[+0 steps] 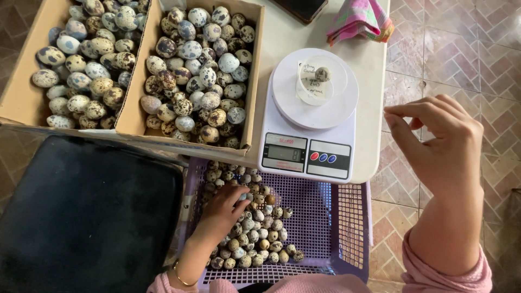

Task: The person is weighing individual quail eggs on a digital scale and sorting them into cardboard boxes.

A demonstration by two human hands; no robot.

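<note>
Right hand (439, 146) hovers empty, fingers loosely pinched, while left hand (225, 209) closes on speckled eggs (260, 228) in the purple basket (347, 228): light, thin-shelled, best cradled at the sides.

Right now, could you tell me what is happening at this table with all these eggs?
A person is weighing speckled quail eggs. One egg sits on a small round dish on the white kitchen scale. The left hand reaches into the eggs lying in the purple plastic basket, while the right hand hovers empty beside the scale. Two cardboard boxes on the table are full of eggs.
</note>
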